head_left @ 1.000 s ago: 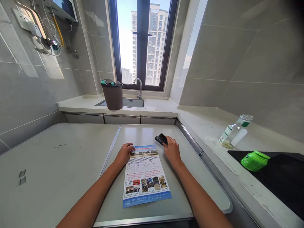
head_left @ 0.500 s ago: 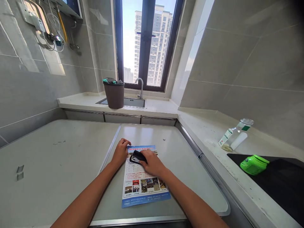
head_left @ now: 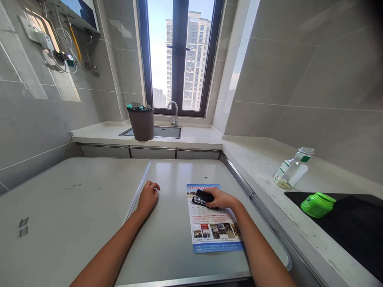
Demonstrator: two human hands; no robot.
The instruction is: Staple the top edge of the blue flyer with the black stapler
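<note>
In the head view my right hand (head_left: 223,199) grips a black stapler (head_left: 204,195) from its right side. The stapler lies low over the upper part of a printed flyer (head_left: 206,218), its two arms spread apart at the left end. Blue bands, red and black print and a row of small photos cover the flyer; my right hand and forearm hide part of its right side. My left hand (head_left: 148,196) rests on the whitish tabletop (head_left: 167,235), left of the flyer and apart from it. Its fingers are loosely bent, with nothing seen in them.
A brown bucket (head_left: 141,124) stands by the sink (head_left: 167,131) under the window. On the right counter (head_left: 251,159) are a clear glass bottle (head_left: 291,169) and a green jar (head_left: 317,205) on a black panel. A tiny dark bit (head_left: 206,177) lies beyond the flyer.
The flyer has slid right, away from my left hand, together with my right hand and the stapler. My left hand has let go of the flyer's edge and stays near its former spot.
</note>
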